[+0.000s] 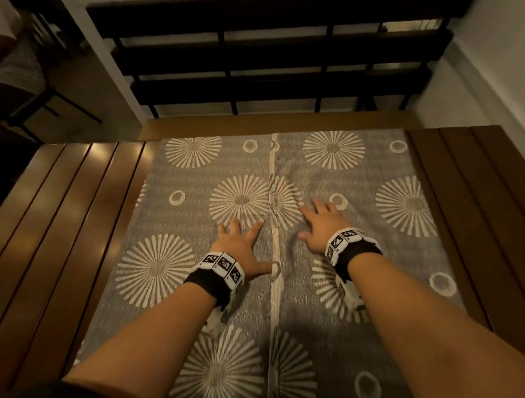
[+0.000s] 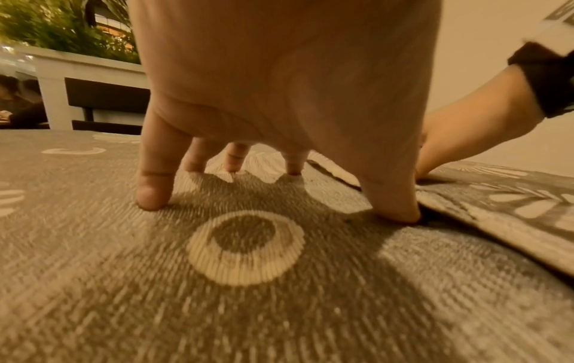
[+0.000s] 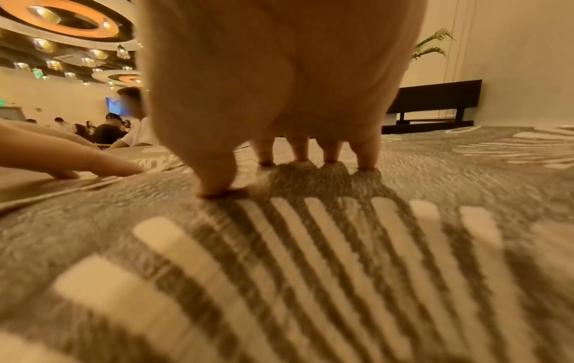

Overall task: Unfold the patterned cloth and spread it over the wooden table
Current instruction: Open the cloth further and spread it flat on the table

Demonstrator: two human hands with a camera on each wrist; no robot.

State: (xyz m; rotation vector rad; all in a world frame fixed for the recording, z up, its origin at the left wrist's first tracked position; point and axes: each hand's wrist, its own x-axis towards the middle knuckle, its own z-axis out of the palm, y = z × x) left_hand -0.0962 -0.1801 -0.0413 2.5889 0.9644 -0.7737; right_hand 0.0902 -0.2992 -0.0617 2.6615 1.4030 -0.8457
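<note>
The grey cloth [image 1: 192, 212] with cream sunbursts and rings lies flat over the middle of the wooden table [image 1: 52, 215]. A pale hem [image 1: 275, 280] runs down its centre where one layer overlaps the other. My left hand [image 1: 241, 244] presses on the cloth left of the hem, fingers spread, thumb touching the hem edge. My right hand [image 1: 320, 224] presses on the overlapping layer right of the hem, fingers spread. In the left wrist view the left fingertips [image 2: 152, 196] press beside a cream ring [image 2: 245, 248]. In the right wrist view the right fingertips [image 3: 217, 189] rest on a sunburst [image 3: 279, 258].
Bare wooden slats show left of the cloth and at the right [image 1: 479, 189]. A dark slatted bench [image 1: 270, 65] stands beyond the far table edge. A white wall [image 1: 512, 76] is at the right, a dark chair [image 1: 36, 83] at the far left.
</note>
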